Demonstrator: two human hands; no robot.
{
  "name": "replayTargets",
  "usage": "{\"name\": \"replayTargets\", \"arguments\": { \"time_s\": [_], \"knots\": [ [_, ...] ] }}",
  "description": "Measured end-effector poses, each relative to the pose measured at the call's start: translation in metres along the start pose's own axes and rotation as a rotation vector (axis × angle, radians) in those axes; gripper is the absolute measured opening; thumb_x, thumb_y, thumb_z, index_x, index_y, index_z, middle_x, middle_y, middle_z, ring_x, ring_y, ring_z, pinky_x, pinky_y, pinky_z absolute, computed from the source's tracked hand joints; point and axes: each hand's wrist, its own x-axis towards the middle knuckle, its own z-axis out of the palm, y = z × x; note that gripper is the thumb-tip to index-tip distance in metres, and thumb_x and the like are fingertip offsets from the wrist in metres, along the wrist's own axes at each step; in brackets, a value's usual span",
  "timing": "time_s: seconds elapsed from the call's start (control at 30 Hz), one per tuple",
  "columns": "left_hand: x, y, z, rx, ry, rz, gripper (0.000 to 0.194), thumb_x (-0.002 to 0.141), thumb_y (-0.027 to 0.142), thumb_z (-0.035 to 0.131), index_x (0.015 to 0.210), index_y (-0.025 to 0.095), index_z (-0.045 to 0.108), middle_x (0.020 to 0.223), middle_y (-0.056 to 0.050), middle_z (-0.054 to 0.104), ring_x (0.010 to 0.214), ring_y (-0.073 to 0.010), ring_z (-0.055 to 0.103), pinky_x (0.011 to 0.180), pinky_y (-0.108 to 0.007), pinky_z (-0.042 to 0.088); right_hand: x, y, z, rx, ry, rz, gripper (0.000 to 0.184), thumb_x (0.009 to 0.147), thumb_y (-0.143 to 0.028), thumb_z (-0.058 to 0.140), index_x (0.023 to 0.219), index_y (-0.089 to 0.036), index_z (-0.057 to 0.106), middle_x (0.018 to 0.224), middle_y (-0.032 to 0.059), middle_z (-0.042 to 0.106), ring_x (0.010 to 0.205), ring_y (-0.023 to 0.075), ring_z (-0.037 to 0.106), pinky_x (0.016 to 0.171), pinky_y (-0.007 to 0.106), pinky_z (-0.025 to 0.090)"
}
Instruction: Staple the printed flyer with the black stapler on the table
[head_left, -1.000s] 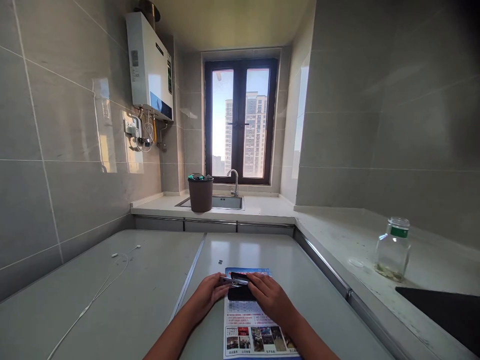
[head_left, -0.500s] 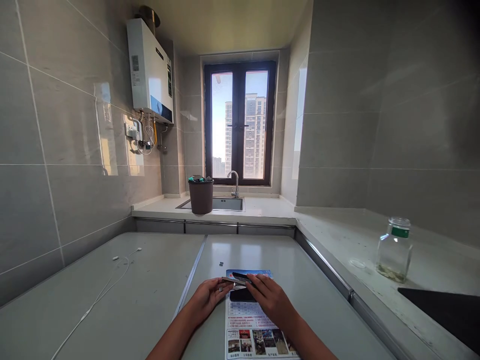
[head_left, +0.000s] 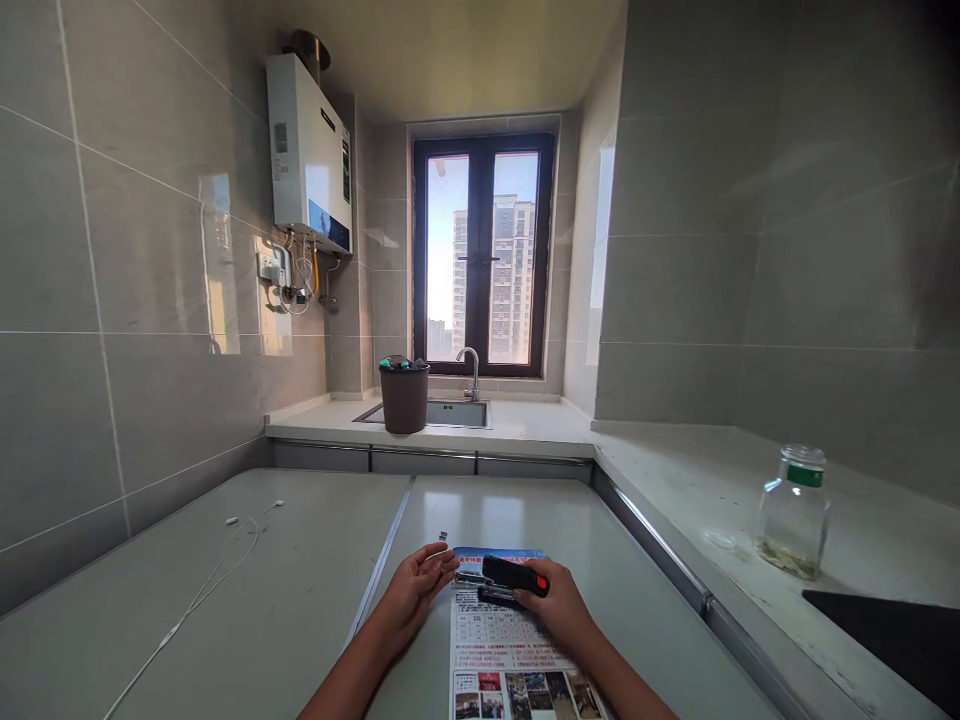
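A black stapler [head_left: 514, 573] with a red spot at its rear end is gripped at that end by my right hand [head_left: 556, 605]. Its top arm is lifted from its base, and a shiny metal rail juts out to the left. Close to the tip of that rail, my left hand [head_left: 416, 590] has its fingers bent and pinched together; what they hold, if anything, is too small to make out. Under the stapler lies a printed sheet [head_left: 502, 655] with a blue top band, text and photos. Small staple strips [head_left: 443, 536] rest on the table just beyond my left fingertips.
A white cable [head_left: 196, 598] runs across the left half of the pale table [head_left: 315, 560]. On the right counter stand a glass jar [head_left: 795, 520] and a clear lid [head_left: 718, 539]. A brown bin [head_left: 404, 400] stands by the sink [head_left: 457, 412] at the back.
My left hand has come off the stapler and now sits just left of its rail. In my right hand the stapler has turned, so its red-marked end shows.
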Motion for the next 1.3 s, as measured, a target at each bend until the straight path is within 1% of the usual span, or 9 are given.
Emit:
{"name": "replayTargets", "arguments": {
  "time_s": [0.23, 0.4, 0.53, 0.73, 0.87, 1.0, 1.07, 1.17, 1.3],
  "knots": [
    [-0.005, 0.008, 0.009, 0.064, -0.146, 0.082, 0.051, 0.079, 0.030, 0.087, 0.123, 0.017, 0.066, 0.133, -0.019, 0.065, 0.129, -0.0333, 0.061, 0.116, -0.048, 0.042, -0.003, -0.003, -0.007, -0.075, -0.006, -0.036, 0.037, 0.080, -0.043, 0.071, 0.110, -0.021, 0.075, 0.108, 0.0079, 0.073, 0.102, 0.0286, 0.067, 0.092, 0.039, 0.051],
    [-0.020, 0.011, 0.025, 0.138, -0.235, 0.046, 0.055, 0.082, 0.029, 0.083, 0.131, 0.025, 0.058, 0.138, -0.015, 0.060, 0.117, -0.0295, 0.068, 0.112, -0.049, 0.043, -0.008, -0.032, -0.013, -0.187, 0.138, -0.401, 0.016, 0.095, -0.030, 0.059, 0.104, -0.023, 0.070, 0.105, 0.0089, 0.071, 0.099, 0.0254, 0.064, 0.091, 0.041, 0.050],
    [-0.030, 0.012, 0.038, 0.169, -0.355, 0.051, 0.052, 0.083, 0.026, 0.082, 0.129, 0.027, 0.057, 0.139, -0.013, 0.057, 0.122, -0.0283, 0.063, 0.109, -0.046, 0.043, -0.013, -0.070, 0.006, -0.200, -0.001, -0.678, 0.008, 0.092, -0.021, 0.067, 0.098, -0.025, 0.070, 0.115, 0.0058, 0.073, 0.104, 0.0238, 0.062, 0.094, 0.041, 0.048],
    [-0.030, 0.011, 0.038, 0.243, -0.415, 0.142, 0.047, 0.080, 0.033, 0.084, 0.120, 0.023, 0.062, 0.132, -0.012, 0.059, 0.121, -0.0278, 0.059, 0.101, -0.038, 0.045, -0.017, -0.104, 0.040, -0.109, -0.113, -0.756, 0.009, 0.092, -0.018, 0.069, 0.091, -0.026, 0.072, 0.092, 0.0001, 0.077, 0.092, 0.0217, 0.064, 0.089, 0.039, 0.048],
    [-0.028, 0.008, 0.038, 0.229, -0.406, 0.137, 0.048, 0.081, 0.035, 0.083, 0.122, 0.024, 0.060, 0.127, -0.011, 0.059, 0.114, -0.0247, 0.060, 0.096, -0.035, 0.047, -0.016, -0.107, 0.041, -0.062, -0.085, -0.727, 0.009, 0.092, -0.019, 0.070, 0.088, -0.026, 0.073, 0.088, -0.0007, 0.077, 0.090, 0.0210, 0.064, 0.088, 0.038, 0.047],
    [-0.022, 0.008, 0.035, 0.252, -0.242, 0.184, 0.034, 0.085, 0.042, 0.078, 0.109, 0.020, 0.063, 0.115, -0.008, 0.061, 0.088, -0.0164, 0.062, 0.086, -0.031, 0.047, 0.003, -0.096, 0.015, -0.053, 0.029, -0.593, 0.008, 0.092, -0.032, 0.070, 0.089, -0.027, 0.075, 0.093, 0.0025, 0.077, 0.089, 0.0227, 0.063, 0.086, 0.039, 0.047],
    [-0.017, 0.009, 0.031, 0.254, -0.115, 0.222, 0.030, 0.088, 0.046, 0.073, 0.093, 0.017, 0.064, 0.095, -0.004, 0.060, 0.070, -0.0109, 0.053, 0.073, -0.026, 0.044, 0.024, -0.077, -0.009, -0.051, 0.143, -0.443, 0.017, 0.089, -0.042, 0.072, 0.091, -0.026, 0.076, 0.094, 0.0051, 0.077, 0.091, 0.0253, 0.064, 0.084, 0.038, 0.048],
    [-0.012, 0.010, 0.024, 0.188, 0.016, 0.240, 0.033, 0.086, 0.044, 0.074, 0.077, 0.016, 0.061, 0.077, 0.000, 0.051, 0.064, -0.0099, 0.043, 0.063, -0.022, 0.036, 0.059, -0.030, -0.047, -0.146, 0.326, -0.182, 0.032, 0.084, -0.054, 0.070, 0.087, -0.023, 0.078, 0.090, 0.0090, 0.076, 0.081, 0.0264, 0.064, 0.076, 0.037, 0.049],
    [-0.010, 0.010, 0.020, 0.128, 0.022, 0.219, 0.031, 0.086, 0.041, 0.075, 0.075, 0.015, 0.060, 0.075, 0.000, 0.049, 0.065, -0.0104, 0.042, 0.061, -0.022, 0.034, 0.091, 0.033, -0.074, -0.501, 0.285, 0.026, 0.032, 0.092, -0.043, 0.056, 0.093, -0.021, 0.078, 0.099, 0.0100, 0.077, 0.091, 0.0257, 0.067, 0.084, 0.033, 0.047]
  ]
}}
